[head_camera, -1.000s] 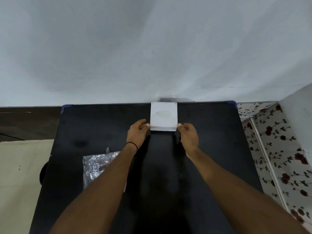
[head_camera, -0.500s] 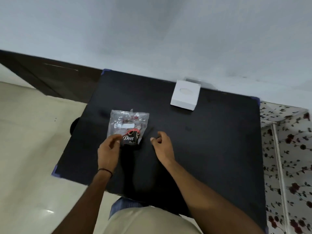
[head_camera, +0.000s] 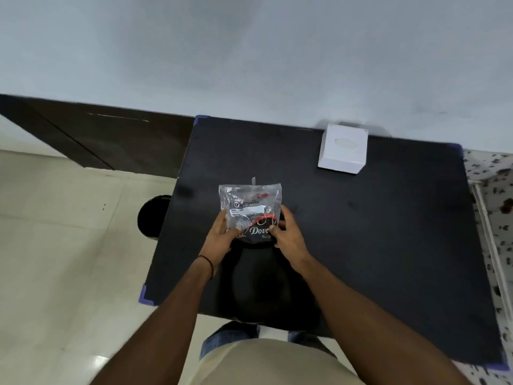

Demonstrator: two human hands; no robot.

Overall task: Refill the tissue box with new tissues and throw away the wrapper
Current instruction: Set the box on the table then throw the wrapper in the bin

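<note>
A clear plastic wrapper [head_camera: 249,204] with a white label and a dark printed lower end lies on the black table [head_camera: 374,245]. My left hand [head_camera: 222,234] grips its lower left side, and my right hand [head_camera: 288,234] grips its lower right side. The wrapper looks flat and crinkled. A white tissue box [head_camera: 342,148] with an oval opening on top stands at the table's far edge against the wall, well apart from both hands.
A round black bin [head_camera: 151,215] stands on the cream floor just left of the table. A dark wooden panel [head_camera: 97,134] runs along the wall at the left. A floral-patterned surface [head_camera: 491,190] borders the table on the right.
Both hands left the tissue box and came back to the wrapper. The left hand reached it first; now the right hand holds it too. My view swung left.
</note>
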